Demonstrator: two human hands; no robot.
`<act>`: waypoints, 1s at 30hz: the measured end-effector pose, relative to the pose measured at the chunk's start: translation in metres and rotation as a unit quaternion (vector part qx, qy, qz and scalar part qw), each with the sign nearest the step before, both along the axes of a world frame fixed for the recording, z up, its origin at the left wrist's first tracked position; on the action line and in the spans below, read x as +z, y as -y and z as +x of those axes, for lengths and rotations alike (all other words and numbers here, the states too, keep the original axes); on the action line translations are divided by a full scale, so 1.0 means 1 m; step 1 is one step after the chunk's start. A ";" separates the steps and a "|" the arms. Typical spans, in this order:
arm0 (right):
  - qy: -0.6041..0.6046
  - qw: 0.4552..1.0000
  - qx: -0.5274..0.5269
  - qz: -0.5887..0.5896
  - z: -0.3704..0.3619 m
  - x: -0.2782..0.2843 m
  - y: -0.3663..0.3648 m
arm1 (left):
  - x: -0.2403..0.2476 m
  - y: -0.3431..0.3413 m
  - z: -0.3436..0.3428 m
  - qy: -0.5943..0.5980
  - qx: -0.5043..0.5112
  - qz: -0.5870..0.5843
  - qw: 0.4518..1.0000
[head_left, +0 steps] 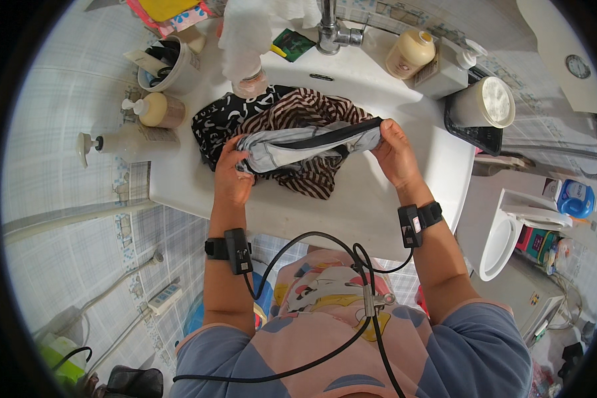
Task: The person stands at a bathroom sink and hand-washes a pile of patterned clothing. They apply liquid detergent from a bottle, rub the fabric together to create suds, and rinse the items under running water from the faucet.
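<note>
Between my hands a grey garment with a black band is stretched out sideways over the sink. My left hand is closed on its left end. The fingers of my right hand pinch its right end, where the black band ends. Under and behind it lies a crumpled brown-and-black striped cloth in the white sink. A black cloth with white patterns is bunched at the left, partly under the striped one. Which kind of garment I hold cannot be made out.
A chrome faucet rises at the back. White cloth hangs near it, above the sink. Pump bottles and a cup of small items line the left; more bottles and a white tub stand right. Black cables cross my front.
</note>
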State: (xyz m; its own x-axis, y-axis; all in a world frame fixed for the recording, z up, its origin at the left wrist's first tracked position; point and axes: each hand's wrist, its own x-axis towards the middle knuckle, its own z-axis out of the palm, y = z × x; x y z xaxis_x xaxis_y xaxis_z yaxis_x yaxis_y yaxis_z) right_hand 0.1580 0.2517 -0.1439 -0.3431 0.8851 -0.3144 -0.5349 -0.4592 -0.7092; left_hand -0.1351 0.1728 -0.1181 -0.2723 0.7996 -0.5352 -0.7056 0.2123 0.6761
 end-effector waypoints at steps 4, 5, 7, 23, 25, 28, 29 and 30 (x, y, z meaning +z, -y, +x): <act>-0.001 0.999 -0.007 -0.034 0.004 0.000 -0.003 | 0.000 0.000 0.005 -0.039 0.011 -0.041 0.998; -0.006 0.999 -0.016 -0.049 0.005 -0.001 -0.004 | -0.001 0.000 0.005 -0.048 0.006 -0.047 0.998; -0.005 0.997 -0.017 -0.078 0.006 -0.004 -0.005 | -0.006 0.001 0.002 -0.072 -0.027 -0.031 0.997; 0.000 0.993 0.006 -0.118 -0.002 0.003 -0.015 | -0.003 0.016 0.017 -0.273 -0.461 -0.105 0.838; 0.026 0.993 0.014 -0.113 -0.001 0.001 -0.016 | -0.013 0.018 0.009 -0.176 -0.395 -0.075 0.898; 0.075 0.989 0.018 -0.125 -0.001 -0.001 -0.014 | -0.006 0.014 0.007 0.123 -0.196 0.001 0.973; 0.077 0.988 0.015 -0.135 -0.003 -0.001 -0.009 | -0.002 0.011 0.007 0.211 -0.167 -0.018 0.963; 0.079 0.986 0.011 -0.144 -0.004 -0.003 -0.006 | 0.002 0.009 0.013 0.212 -0.127 -0.035 0.968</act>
State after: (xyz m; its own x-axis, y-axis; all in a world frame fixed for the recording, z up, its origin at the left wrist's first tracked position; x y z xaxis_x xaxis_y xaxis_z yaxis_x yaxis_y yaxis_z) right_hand 0.1538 0.2575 -0.1467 -0.2884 0.7445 -0.6022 -0.4159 -0.6639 -0.6216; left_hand -0.1226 0.1636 -0.1158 0.1843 0.7694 -0.6116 -0.8361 0.4498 0.3140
